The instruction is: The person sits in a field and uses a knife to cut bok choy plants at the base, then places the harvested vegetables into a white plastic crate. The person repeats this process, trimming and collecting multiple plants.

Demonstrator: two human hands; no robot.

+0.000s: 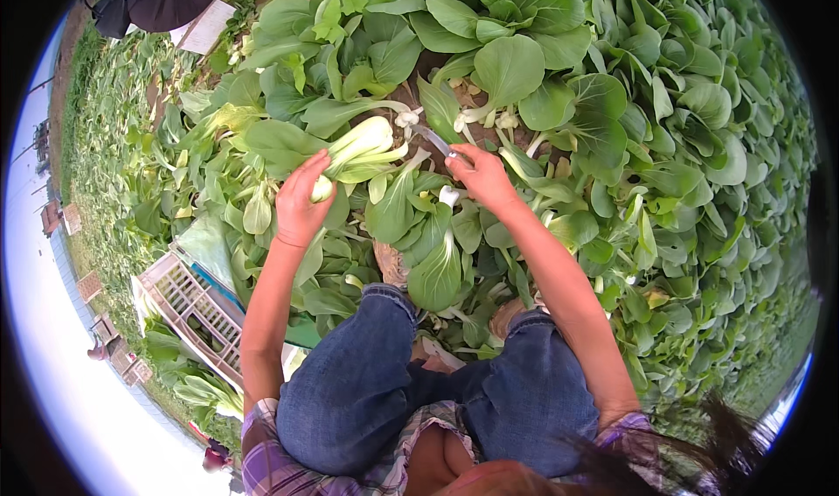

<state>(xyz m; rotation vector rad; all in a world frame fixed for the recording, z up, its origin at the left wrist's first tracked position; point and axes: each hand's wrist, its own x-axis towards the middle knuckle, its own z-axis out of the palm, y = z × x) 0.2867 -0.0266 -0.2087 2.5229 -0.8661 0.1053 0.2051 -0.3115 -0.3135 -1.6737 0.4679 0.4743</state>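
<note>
My left hand [305, 201] is closed around a head of bok choy [364, 145], whose pale stalks point towards the upper right; another rounded pale green base shows at the palm. In my right hand [482, 175] is a knife [434, 141] with a curved metal blade, its tip close to a whitish cut root stub [408, 117] on the soil. The blade and the held bok choy are apart. Loose bok choy leaves [396, 217] lie below the two hands, and uncut bok choy plants [511, 63] stand beyond the knife.
A plastic crate [196, 312] holding greens is at the lower left, beside a pale plastic sheet [206, 243]. Dense leafy rows [708, 135] fill the right. Another person in dark clothing [174, 1] is at the upper left, near a white box [206, 27]. More crates [90, 286] stand far left.
</note>
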